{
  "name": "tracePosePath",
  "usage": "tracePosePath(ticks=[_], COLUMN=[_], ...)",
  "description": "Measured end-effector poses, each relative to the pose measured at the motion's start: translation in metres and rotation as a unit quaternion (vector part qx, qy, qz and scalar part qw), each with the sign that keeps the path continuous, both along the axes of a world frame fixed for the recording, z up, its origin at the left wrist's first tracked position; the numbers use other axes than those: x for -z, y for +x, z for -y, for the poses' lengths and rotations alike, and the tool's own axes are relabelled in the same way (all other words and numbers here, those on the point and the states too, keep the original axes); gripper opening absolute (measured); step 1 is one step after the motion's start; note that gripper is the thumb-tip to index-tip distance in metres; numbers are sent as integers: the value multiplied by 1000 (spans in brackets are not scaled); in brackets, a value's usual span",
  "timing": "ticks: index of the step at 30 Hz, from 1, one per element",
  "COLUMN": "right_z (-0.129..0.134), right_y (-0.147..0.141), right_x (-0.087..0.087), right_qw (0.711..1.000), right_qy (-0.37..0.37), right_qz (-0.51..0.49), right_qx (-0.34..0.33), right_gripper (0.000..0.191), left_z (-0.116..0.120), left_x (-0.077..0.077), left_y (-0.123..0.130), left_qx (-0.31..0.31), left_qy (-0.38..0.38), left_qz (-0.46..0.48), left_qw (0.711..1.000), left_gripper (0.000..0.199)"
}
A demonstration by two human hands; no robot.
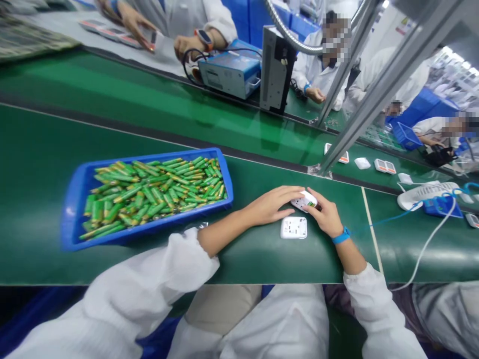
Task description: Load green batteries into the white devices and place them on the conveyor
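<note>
A small white plastic device [299,203] is held just above the green work surface, with green showing in an opening on its right side. My left hand [275,203] grips its left and far edge, fingers stretched over it. From the right, my right hand [326,215] closes around the device, thumb and fingers at the opening; a blue band circles that wrist. A second white device [294,228] lies flat just nearer to me, small slots facing up. Left of my hands sits a blue tray [69,214] full of green-and-gold batteries [149,192].
A metal post [348,99] rises beyond my right hand. Farther right are a white power strip [419,195], cables and several white-and-orange devices [384,166]. Across the raised edge stand a blue box [230,70] and co-workers in white coats, one handling a device.
</note>
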State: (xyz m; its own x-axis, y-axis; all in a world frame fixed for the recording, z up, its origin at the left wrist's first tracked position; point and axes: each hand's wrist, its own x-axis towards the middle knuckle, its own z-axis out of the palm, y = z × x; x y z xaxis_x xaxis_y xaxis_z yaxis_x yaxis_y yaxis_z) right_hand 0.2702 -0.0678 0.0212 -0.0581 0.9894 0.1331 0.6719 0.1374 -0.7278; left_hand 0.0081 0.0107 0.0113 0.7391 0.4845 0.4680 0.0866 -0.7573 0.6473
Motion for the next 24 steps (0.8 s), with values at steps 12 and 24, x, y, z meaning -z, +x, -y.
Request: tracePosePath(ticks=[12,24], right_z=[74,-53], right_y=[178,150], right_x=[10,15], right_qw=[882,891], right_qy=[117,70], right_qz=[279,240], right_qx=[360,379], right_gripper=[60,67], left_z=[12,11], left_x=[-1,-11], left_y=[2,-4], left_qx=[70,155], left_qy=[-21,-34], left_qz=[-53,-95], left_qw=[996,983], left_gripper=[36,57])
